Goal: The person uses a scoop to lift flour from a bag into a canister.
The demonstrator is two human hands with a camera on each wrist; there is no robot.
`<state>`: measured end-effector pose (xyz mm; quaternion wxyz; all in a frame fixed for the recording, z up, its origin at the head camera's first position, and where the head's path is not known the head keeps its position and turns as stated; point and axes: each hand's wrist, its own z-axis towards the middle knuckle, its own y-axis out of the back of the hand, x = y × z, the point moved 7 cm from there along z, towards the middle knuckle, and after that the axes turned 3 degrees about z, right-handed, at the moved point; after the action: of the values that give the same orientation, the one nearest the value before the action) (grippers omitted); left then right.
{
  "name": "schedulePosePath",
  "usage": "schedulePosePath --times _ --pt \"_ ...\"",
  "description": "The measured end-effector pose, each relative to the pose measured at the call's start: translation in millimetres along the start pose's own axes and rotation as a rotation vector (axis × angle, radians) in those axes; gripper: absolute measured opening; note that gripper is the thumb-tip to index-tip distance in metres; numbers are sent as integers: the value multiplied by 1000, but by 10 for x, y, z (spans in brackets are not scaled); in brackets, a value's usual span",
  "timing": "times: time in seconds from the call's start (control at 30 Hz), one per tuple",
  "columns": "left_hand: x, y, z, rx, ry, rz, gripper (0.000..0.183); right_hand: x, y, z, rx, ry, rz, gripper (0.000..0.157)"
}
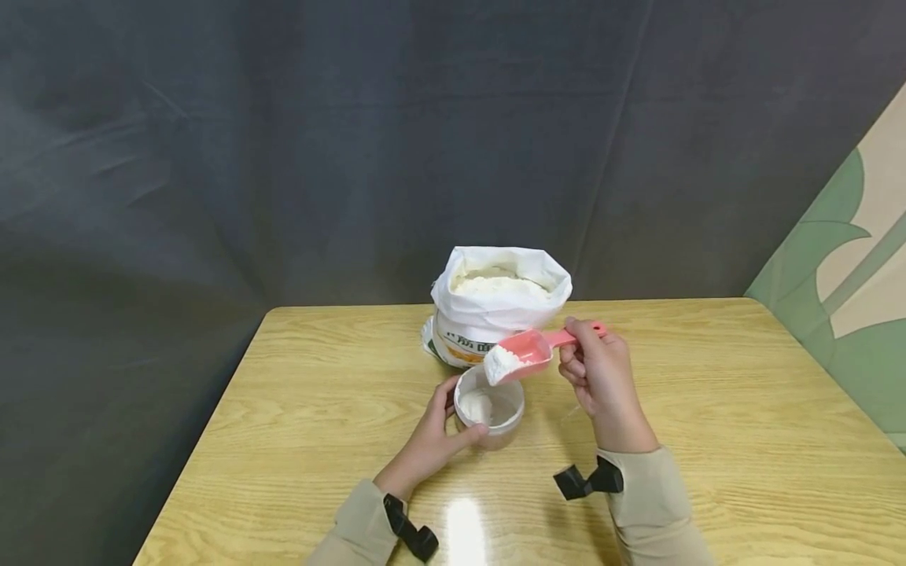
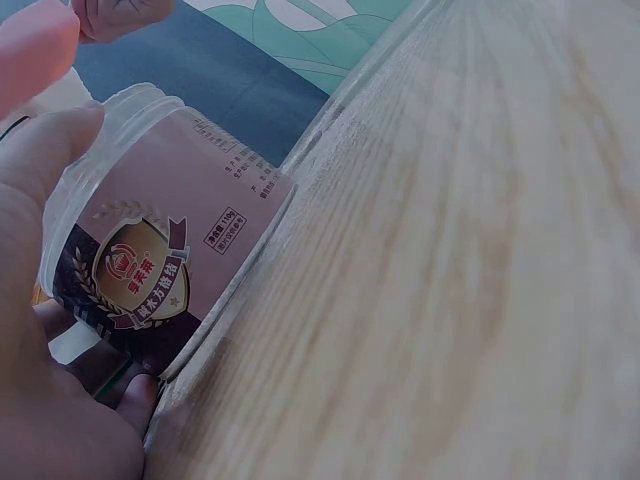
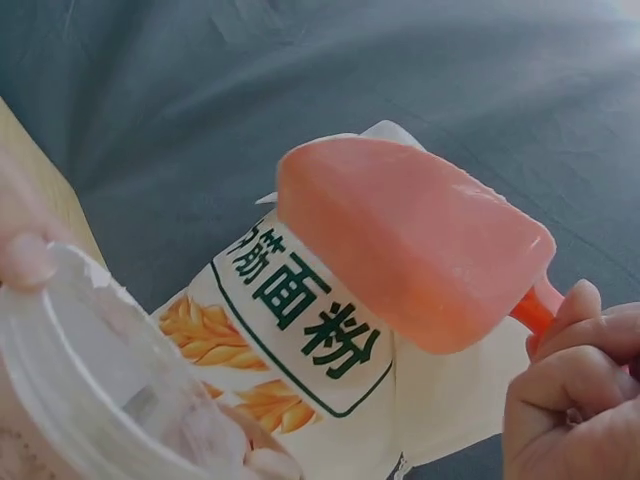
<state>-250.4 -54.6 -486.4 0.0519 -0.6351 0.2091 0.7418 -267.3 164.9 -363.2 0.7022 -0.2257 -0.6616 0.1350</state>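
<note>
My right hand (image 1: pixel 598 365) grips the handle of a pink scoop (image 1: pixel 539 351) with white flour (image 1: pixel 501 363) at its front end. The scoop's lip hangs over the far rim of a round plastic tub (image 1: pixel 490 409). Some flour lies inside the tub. My left hand (image 1: pixel 439 432) holds the tub from the left, its thumb at the near rim and its fingers round the far side. A printed pink and dark label (image 2: pixel 170 230) shows on the tub in the left wrist view. The right wrist view shows the scoop's underside (image 3: pixel 410 235).
Right behind the tub stands an open flour bag (image 1: pixel 495 310), its white top folded outward and flour visible inside. The wooden table (image 1: pixel 318 393) ends at a dark cloth (image 1: pixel 425 141) at the back. A green and beige patterned surface (image 1: pixel 863 275) borders the right side.
</note>
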Motion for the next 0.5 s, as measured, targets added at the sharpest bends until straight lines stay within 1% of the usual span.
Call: schedulePosePath --times 0.13,0.27,0.5 --pt "4 -1 5 1 4 -3 84 -23 18 1 -20 -11 -73 42" --pt "-9 7 -2 0 0 0 86 -22 31 -4 -42 3 -173 37" --pt "-7 5 1 4 -2 -8 85 -51 15 3 -46 15 -298 31"
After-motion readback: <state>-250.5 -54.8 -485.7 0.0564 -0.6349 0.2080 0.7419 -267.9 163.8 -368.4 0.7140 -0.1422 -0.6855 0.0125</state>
